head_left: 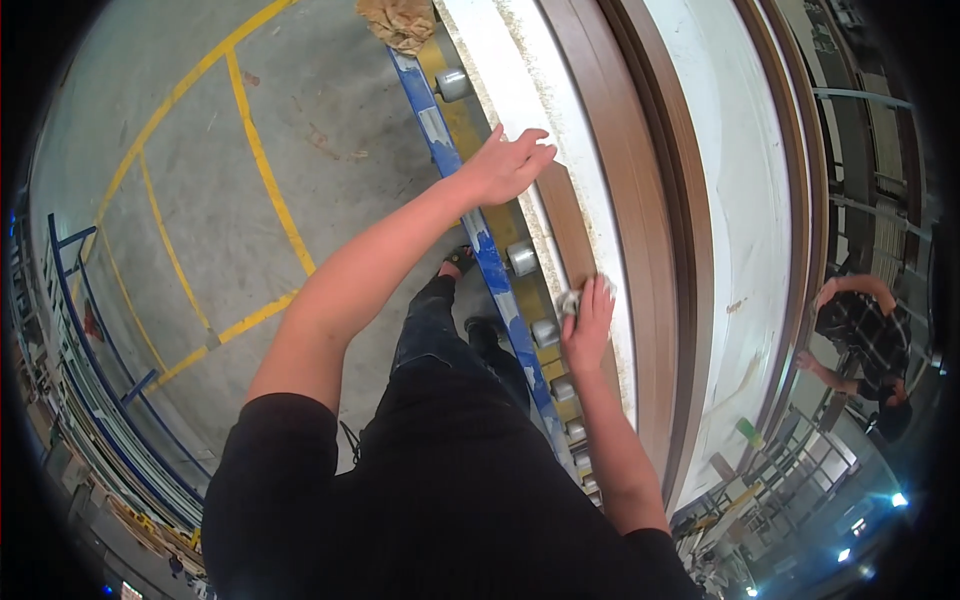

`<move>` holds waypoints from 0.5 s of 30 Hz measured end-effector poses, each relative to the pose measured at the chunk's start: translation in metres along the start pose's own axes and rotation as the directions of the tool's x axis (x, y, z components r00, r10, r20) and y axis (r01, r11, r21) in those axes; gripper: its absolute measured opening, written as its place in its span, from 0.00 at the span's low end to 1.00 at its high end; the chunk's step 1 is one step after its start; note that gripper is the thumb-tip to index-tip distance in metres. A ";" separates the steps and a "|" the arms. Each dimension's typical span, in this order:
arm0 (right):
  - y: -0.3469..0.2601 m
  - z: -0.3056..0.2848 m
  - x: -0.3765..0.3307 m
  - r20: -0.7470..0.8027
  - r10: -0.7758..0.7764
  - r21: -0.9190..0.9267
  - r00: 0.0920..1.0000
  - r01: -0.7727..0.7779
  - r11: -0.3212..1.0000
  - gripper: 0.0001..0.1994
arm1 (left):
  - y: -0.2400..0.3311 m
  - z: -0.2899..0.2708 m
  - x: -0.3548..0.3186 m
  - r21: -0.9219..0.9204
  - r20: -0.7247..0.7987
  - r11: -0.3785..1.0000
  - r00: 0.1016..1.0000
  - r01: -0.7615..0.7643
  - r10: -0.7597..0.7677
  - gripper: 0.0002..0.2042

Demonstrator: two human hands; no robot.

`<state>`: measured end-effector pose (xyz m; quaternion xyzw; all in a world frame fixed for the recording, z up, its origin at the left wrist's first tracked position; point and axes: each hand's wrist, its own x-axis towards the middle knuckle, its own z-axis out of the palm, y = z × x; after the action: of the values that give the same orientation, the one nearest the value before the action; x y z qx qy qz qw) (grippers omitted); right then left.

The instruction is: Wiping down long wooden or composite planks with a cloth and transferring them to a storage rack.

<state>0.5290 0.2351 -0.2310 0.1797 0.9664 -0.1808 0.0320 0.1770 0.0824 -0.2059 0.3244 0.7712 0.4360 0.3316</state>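
A long white panel [745,200] with brown edge strips [640,220] lies on a blue roller conveyor frame [490,260]. My left hand [510,162] rests flat on the panel's near white edge, fingers spread, holding nothing. My right hand [588,322] presses a small pale pad or cloth [568,300] against the panel's near edge, next to a short brown strip [567,215]. Metal rollers [520,258] show under the panel between my hands.
Grey concrete floor with yellow painted lines [265,170] lies to the left. Crumpled brown paper [398,22] sits at the conveyor's far end. Another person in a plaid shirt [865,335] stands across the panel at the right. Blue racks [90,380] curve along the left.
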 end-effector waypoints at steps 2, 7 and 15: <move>-0.021 0.008 0.041 -0.015 -0.054 0.001 0.998 0.054 0.999 0.39 | -0.007 -0.006 0.000 -0.032 -0.053 0.999 0.998 0.022 -0.024 0.32; -0.058 0.014 0.130 -0.022 -0.121 -0.029 0.992 0.120 0.992 0.36 | 0.003 -0.006 0.009 -0.049 -0.113 0.998 0.993 0.039 -0.044 0.34; -0.109 0.022 0.203 -0.080 -0.112 -0.103 0.990 0.104 0.989 0.35 | 0.004 -0.022 0.024 -0.073 0.031 0.986 0.988 0.151 -0.149 0.45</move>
<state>0.3003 0.2007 -0.2407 0.1327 0.9830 -0.1267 -0.0103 0.1466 0.0932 -0.1995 0.2582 0.7722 0.4344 0.3851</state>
